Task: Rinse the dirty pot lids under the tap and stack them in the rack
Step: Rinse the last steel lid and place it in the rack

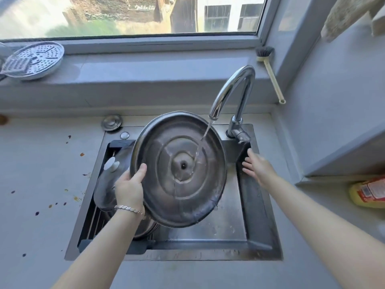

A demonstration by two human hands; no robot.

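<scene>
A large steel pot lid [166, 184] is tilted over the sink, its underside facing me, with tap water running onto it near the centre. My left hand [130, 185] grips its left rim, thumb on the inner face. My right hand [257, 164] hovers open beside the lid's right edge, below the tap handle, holding nothing. The curved chrome tap [231, 90] pours a thin stream. A glass lid with a white knob [108, 184] lies on the rack [91, 222] in the sink's left part, and another steel lid [145, 231] shows beneath the held lid.
The dark sink basin [256, 215] has wet free floor at the right. A perforated steamer plate and a grater [33, 60] sit on the windowsill at left. A brush [268, 69] leans at the sill's right. A yellow bottle [367, 193] lies on the right counter. Stains dot the left counter.
</scene>
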